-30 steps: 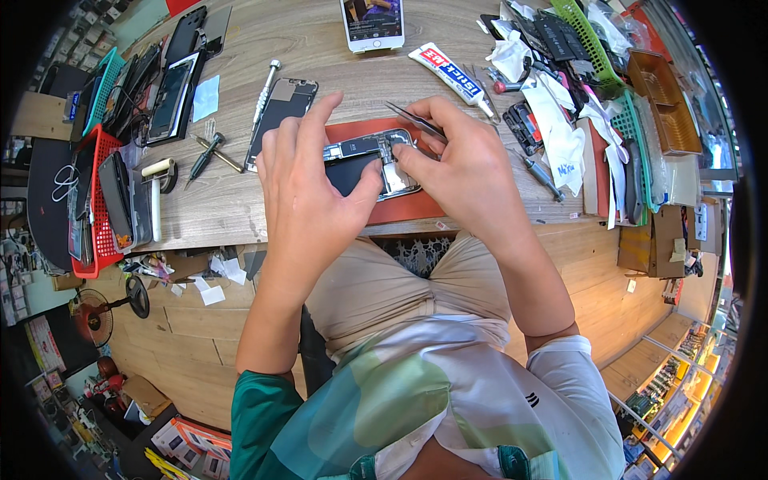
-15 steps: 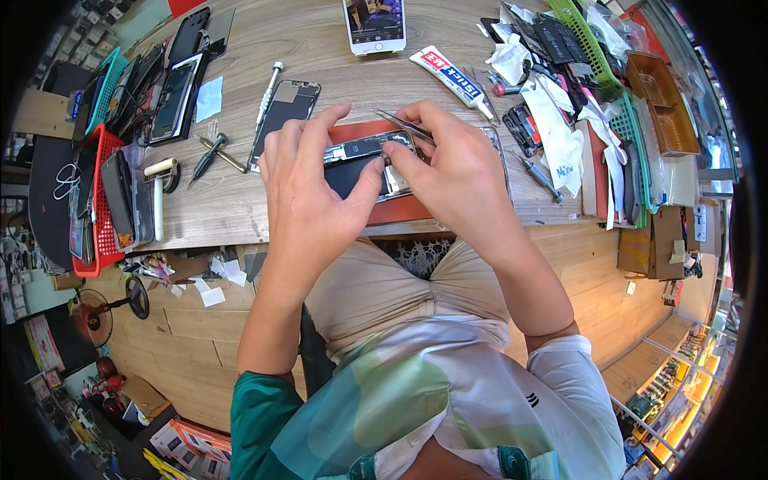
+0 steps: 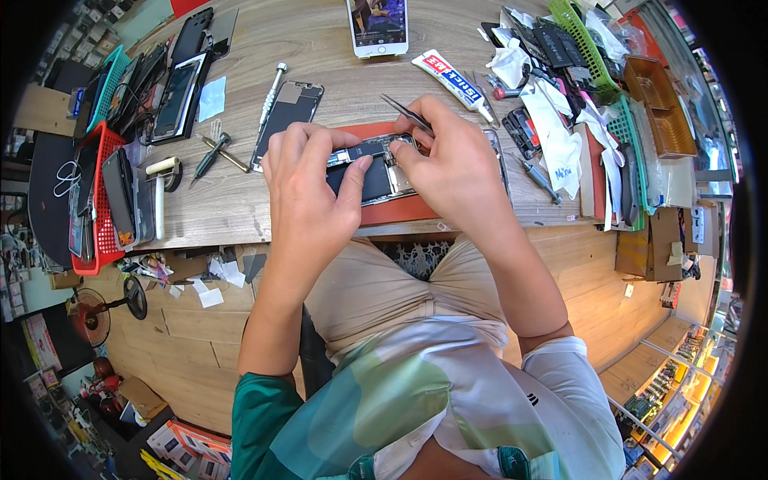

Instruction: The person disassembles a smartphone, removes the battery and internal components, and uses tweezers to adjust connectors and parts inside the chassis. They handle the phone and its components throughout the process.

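An opened phone (image 3: pixel 376 186) lies on a red mat (image 3: pixel 410 210) in front of me, its dark battery and metal inner parts showing. My left hand (image 3: pixel 314 188) grips its left end, the thumb resting by a dark strip (image 3: pixel 366 152) along the phone's far side and the fingers bent over the far edge. My right hand (image 3: pixel 456 156) holds slim tweezers (image 3: pixel 406 112) in its curled fingers, tips pointing up and left, away from the phone. The right thumb and fingertip reach the phone's inner parts near the far right corner; any small piece between them is hidden.
Left of the mat lie a detached phone screen (image 3: pixel 290 116), a screwdriver (image 3: pixel 272 94) and crossed tools (image 3: pixel 210 158). A glue tube (image 3: pixel 452 84) and a propped-up phone (image 3: pixel 378 28) stand beyond. Red basket (image 3: pixel 104 200) at left; papers (image 3: pixel 556 144) and green baskets crowd the right.
My left fingers have bent down closer to the phone's far edge. The tweezers in my right hand have swung up, and the right fingers have shifted slightly away from the left thumb.
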A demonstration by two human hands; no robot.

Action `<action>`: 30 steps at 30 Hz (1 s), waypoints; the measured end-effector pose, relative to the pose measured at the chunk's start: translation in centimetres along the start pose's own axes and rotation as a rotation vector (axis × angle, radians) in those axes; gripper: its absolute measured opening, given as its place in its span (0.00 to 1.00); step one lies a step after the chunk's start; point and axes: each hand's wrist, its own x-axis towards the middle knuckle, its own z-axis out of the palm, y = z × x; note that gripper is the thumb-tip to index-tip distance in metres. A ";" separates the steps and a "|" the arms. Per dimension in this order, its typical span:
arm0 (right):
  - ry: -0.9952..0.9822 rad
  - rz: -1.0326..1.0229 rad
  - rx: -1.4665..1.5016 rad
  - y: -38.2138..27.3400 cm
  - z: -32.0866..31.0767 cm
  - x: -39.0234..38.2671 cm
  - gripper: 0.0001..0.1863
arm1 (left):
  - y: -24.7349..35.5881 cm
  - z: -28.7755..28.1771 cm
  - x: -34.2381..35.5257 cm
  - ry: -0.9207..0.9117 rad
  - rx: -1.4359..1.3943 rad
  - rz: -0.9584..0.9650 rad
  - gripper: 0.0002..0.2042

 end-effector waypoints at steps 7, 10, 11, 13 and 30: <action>-0.075 0.079 0.070 0.0 -0.2 0.5 0.16 | -0.2 0.0 0.0 0.005 -0.011 0.024 0.10; -0.119 0.152 0.057 -0.6 -1.0 0.6 0.17 | -0.2 0.0 -0.1 0.020 -0.018 0.029 0.11; -0.133 0.171 0.053 -0.6 -1.1 0.7 0.17 | -0.2 0.0 -0.1 0.025 -0.018 0.031 0.11; -0.147 0.189 0.048 -0.6 -1.2 0.7 0.18 | 0.0 0.0 -0.1 0.034 -0.024 0.033 0.11; 0.195 0.174 0.320 2.7 -6.7 -3.8 0.11 | -3.2 -3.0 0.3 0.177 -0.301 -0.140 0.09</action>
